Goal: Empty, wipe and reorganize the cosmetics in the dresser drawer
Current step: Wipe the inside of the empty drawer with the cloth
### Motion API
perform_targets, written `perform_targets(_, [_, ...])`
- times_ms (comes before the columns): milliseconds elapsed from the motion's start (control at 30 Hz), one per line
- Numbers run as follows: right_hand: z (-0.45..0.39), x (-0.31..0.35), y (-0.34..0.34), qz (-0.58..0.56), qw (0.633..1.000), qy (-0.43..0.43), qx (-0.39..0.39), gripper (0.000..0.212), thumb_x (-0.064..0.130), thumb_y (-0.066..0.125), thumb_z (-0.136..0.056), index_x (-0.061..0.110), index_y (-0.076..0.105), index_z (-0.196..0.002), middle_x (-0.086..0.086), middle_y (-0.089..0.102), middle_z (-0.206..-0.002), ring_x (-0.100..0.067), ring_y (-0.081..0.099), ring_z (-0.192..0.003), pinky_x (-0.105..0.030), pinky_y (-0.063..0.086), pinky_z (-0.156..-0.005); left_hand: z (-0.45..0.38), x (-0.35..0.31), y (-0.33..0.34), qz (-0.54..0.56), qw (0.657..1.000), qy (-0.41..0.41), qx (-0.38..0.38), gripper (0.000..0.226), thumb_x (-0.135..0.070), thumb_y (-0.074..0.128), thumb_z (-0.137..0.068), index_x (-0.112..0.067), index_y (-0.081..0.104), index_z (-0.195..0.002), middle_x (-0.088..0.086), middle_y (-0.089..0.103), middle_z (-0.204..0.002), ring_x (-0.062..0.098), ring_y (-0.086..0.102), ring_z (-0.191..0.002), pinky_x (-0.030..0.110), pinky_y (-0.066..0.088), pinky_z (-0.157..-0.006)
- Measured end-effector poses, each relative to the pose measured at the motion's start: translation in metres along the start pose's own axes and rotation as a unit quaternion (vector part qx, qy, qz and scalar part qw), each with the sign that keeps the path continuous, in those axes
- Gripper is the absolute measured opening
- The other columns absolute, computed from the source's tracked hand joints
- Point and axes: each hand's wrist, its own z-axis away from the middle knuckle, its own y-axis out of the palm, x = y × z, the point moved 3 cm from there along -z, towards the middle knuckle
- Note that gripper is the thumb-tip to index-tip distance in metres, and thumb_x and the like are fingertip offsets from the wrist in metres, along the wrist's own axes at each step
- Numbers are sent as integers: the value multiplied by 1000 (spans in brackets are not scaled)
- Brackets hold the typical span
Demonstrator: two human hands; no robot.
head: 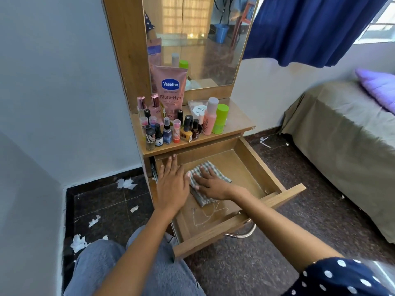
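While the left hand (172, 184) lies flat, fingers straight, in the open drawer (258, 165), the right hand (210, 182) presses a checked cloth (205, 167) against its floor, fingers spread. The cosmetics (171, 127) stand crowded on the worktop (235, 118) above.

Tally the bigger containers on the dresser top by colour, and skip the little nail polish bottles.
Pink tube: 1
Rose-gold-capped bottles: 2
Peach bottle: 1
Green bottle: 1
Total: 5
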Motion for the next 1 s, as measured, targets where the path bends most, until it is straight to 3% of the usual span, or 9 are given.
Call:
perform_targets(133, [17, -20, -8, -30, 999, -12, 13, 53, 42, 27, -103, 30, 14, -153, -1, -13, -160, -26, -17, -147, -49, -5, -120, 15, 14, -9, 11, 997, 30, 73, 60, -44, 18, -102, -14, 1, -151, 3, -10, -158, 13, -12, -145, 28, -12, -113])
perform_targets(200, [18, -24, -15, -19, 1000, 3, 6, 53, 36, 30, -104, 28, 13, -154, -3, -13, -161, -27, -18, -146, -47, -5, -118, 26, 23, -13, -20, 993, 47, 107, 72, -59, -2, -90, -16, -12, -148, 1, -22, -155, 13, -20, -143, 28, -15, -112])
perform_targets(367, [3, 2, -13, 26, 998, -64, -12, 55, 21, 42, -100, 29, 24, -152, -1, 0, -162, -27, -12, -148, -49, 0, -119, 33, 38, -19, -17, 984, 82, 160, 96, -75, -29, -66, -20, -18, -145, -3, -27, -152, 9, -22, -141, 30, -10, -114])
perform_targets(567, [12, 27, 4, 53, 966, -250, 22, 31, 27, 51, -98, 20, 62, -126, -2, 34, -155, -25, 32, -141, -44, 27, -116, 26, 44, -22, -5, 969, 113, 221, 104, -80, -31, -58, -20, -23, -143, -6, -31, -151, 7, -27, -139, 30, -11, -112])
perform_targets(633, [21, 23, -1, 43, 962, -264, 56, 28, 29, 52, -98, 15, 69, -115, 2, 39, -152, -16, 31, -141, -33, 27, -114, 28, 43, -20, -6, 970, 114, 217, 104, -78, -30, -61, -19, -21, -146, -5, -32, -151, 8, -27, -139, 31, -10, -113])
perform_targets(700, [27, 19, -13, -7, 968, -242, 61, 30, 33, 52, -98, 13, 71, -110, 7, 39, -151, -11, 28, -143, -32, 25, -115, 29, 42, -19, -6, 971, 111, 210, 97, -76, -23, -68, -19, -20, -147, -5, -32, -151, 8, -27, -139, 31, -10, -114])
perform_targets(833, [25, 15, -14, -17, 974, -226, 19, 37, 28, 50, -99, 22, 54, -136, 2, 17, -160, -15, 11, -148, -44, 15, -121, 31, 41, -18, -6, 974, 102, 204, 79, -63, -7, -82, -19, -20, -147, -6, -32, -151, 8, -27, -139, 33, -9, -115])
perform_targets(1000, [20, 31, 12, 71, 953, -293, 42, 40, 27, 52, -97, 24, 51, -137, 3, 6, -161, -15, -1, -149, -41, 12, -122, 32, 41, -18, -10, 975, 100, 199, 78, -60, -13, -78, -20, -23, -144, -6, -34, -150, 8, -31, -137, 30, -12, -115])
